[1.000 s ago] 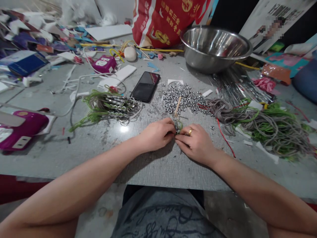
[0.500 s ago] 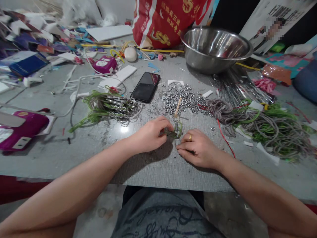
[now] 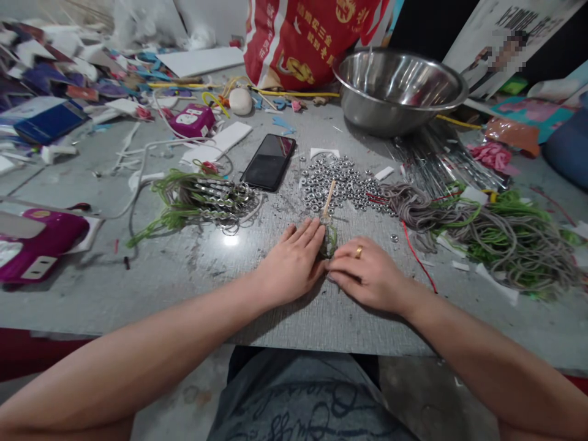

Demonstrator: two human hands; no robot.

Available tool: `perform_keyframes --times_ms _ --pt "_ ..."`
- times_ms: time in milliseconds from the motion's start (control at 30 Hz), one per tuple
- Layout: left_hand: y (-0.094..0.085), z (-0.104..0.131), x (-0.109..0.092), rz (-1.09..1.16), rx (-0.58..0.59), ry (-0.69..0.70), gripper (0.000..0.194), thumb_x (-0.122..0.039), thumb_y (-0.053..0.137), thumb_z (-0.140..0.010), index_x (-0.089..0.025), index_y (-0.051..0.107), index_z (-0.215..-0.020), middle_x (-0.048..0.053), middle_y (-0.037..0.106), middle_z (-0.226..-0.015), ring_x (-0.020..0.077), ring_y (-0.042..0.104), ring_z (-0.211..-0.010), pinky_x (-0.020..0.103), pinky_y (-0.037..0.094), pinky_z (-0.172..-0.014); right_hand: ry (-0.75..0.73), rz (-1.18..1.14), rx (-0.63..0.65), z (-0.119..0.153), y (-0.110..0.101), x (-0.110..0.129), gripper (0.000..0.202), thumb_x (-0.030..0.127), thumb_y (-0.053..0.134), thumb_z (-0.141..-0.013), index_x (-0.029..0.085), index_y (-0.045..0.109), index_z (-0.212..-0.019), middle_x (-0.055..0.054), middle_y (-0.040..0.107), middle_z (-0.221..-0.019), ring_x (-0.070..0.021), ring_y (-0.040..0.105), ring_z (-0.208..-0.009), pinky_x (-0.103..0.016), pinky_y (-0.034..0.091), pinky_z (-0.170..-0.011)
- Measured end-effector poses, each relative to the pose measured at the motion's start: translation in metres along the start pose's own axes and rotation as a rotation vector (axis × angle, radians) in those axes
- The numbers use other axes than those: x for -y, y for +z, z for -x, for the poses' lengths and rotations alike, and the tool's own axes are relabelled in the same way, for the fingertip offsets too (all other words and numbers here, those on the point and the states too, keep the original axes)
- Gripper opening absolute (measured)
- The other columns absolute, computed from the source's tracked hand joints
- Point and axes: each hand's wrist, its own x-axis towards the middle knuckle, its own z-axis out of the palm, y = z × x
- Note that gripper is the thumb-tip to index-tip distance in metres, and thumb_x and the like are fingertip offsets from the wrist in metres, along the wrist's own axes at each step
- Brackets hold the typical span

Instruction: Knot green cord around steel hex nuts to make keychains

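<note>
Gray surface (image 3: 280,327) spans mid-frame; at center, beside a green cord (image 3: 332,234), my left hand (image 3: 291,263) lies flattened while my right hand (image 3: 370,272) pinches, its hold hidden. I judge gentle left-hand pressure steadies such close fingertip work best.

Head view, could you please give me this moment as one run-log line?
left hand: palm down beside green cord | right hand: near cord, grip unclear | metal rings: scattered beyond hands | phone: left of rings
</note>
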Motion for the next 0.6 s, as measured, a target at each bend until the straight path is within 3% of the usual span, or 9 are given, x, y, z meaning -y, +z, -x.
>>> perform_keyframes --times_ms 100,233,367,600 --pt "-0.0015 0.0 -0.0013 -0.045 0.025 -0.036 0.059 -0.039 0.035 -0.089 -0.003 0.031 -0.136 0.019 0.034 -0.142 0.029 0.024 -0.135 0.049 0.024 -0.108 0.118 0.117 -0.072 0.0004 0.0011 -0.0044 0.025 0.029 0.049 -0.087 0.014 0.062 -0.103 -0.009 0.065 -0.103 -0.021 0.055 -0.096 -0.038 0.041 -0.084" --pt "-0.0041 0.0004 -0.0018 -0.082 0.064 -0.053 0.064 -0.041 0.035 -0.088 -0.002 0.026 -0.139 0.018 0.029 -0.144 0.0279 0.02 -0.137 0.051 0.02 -0.108 0.174 0.22 0.091 0.0018 0.0052 -0.0078 0.052 0.047 0.042 -0.088 0.011 0.049 -0.124 -0.013 0.055 -0.126 -0.0259 0.045 -0.118 -0.046 0.034 -0.098" --pt "-0.0055 0.0001 0.0005 -0.11 0.088 -0.068 0.067 -0.045 0.033 -0.088 -0.003 0.024 -0.14 0.017 0.028 -0.145 0.0266 0.02 -0.137 0.052 0.017 -0.109 0.274 0.326 0.267 0.0029 0.0081 -0.0057 0.063 0.055 0.026 -0.09 0.012 0.039 -0.134 -0.013 0.044 -0.138 -0.0281 0.033 -0.13 -0.058 0.017 -0.104" --pt "-0.0091 0.0001 0.003 -0.23 0.102 -0.149 0.079 -0.06 0.028 -0.084 -0.004 0.027 -0.14 0.019 0.024 -0.146 0.0293 0.019 -0.137 0.054 0.005 -0.109 0.435 0.486 0.381 0.0005 0.007 0.0 0.076 0.059 0.014 -0.088 0.004 0.031 -0.138 -0.021 0.029 -0.144 -0.0335 0.02 -0.136 -0.068 -0.005 -0.101"
